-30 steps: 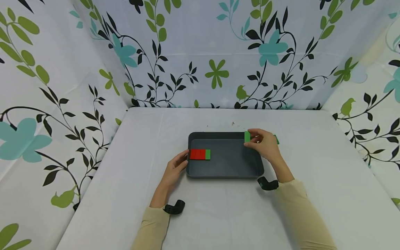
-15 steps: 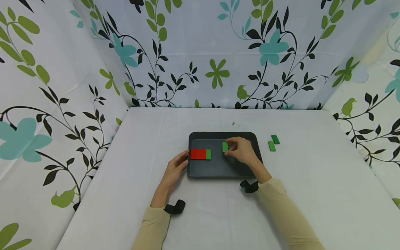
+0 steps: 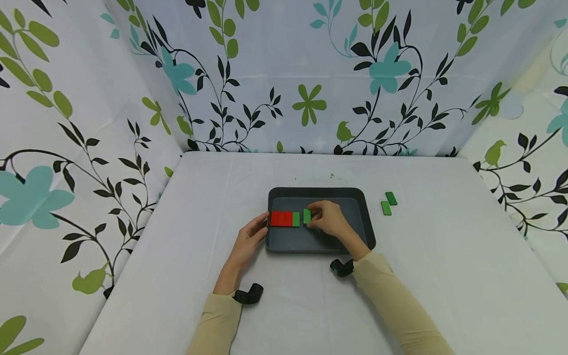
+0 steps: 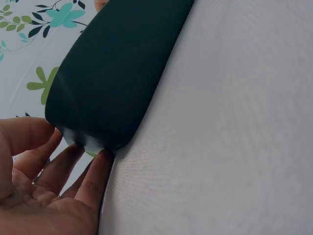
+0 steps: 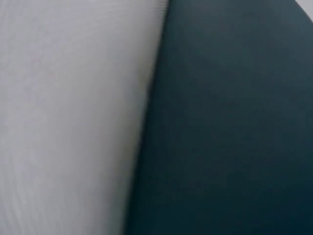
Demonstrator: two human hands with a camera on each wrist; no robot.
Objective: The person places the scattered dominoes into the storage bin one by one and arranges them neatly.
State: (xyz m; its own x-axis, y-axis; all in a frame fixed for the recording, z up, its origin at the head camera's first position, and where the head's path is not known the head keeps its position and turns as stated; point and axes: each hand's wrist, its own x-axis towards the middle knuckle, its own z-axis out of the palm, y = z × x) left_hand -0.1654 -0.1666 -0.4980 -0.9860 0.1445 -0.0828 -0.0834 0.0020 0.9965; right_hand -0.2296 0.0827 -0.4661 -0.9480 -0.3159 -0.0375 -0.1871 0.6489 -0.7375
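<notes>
Right hand (image 3: 327, 217): just right of centre in the head view; I see thumb and fingertips drawn narrow, pinching the held green tile (image 3: 307, 216), seemingly by its upper and lower ends.
Held green tile: over the dark tray (image 3: 319, 246), its long side running up and down the frame, a strip of bare floor between it and the row; I can't tell whether it touches the floor or hovers.
Row: red tiles (image 3: 281, 219) start at the left inside wall, and the placed green tile (image 3: 296, 219) closes the right end, touching the red.
Left hand (image 3: 246, 244): left of centre; thumb and fingertips lie against the tray's short outer wall, not wrapped round it, so I read it as a brace.
Step, as I judge it: bring the held green tile against the row's right end.
Alignment: it sits slightly higher in the frame than its neighbour, so I'd ease it down the picture until the ends match, then slide it left, flat.
Pressure: light, I'd say; a hard shove could buckle the row or skew it against the wall.
Release: I'd lift the fingertips straight off once the long sides meet.
Loose green tiles (image 3: 386, 208): two, right of the tray, well apart from the work.
Right wrist feed: tray side and white cloth only, blurred; I'd steer by the head view.
</notes>
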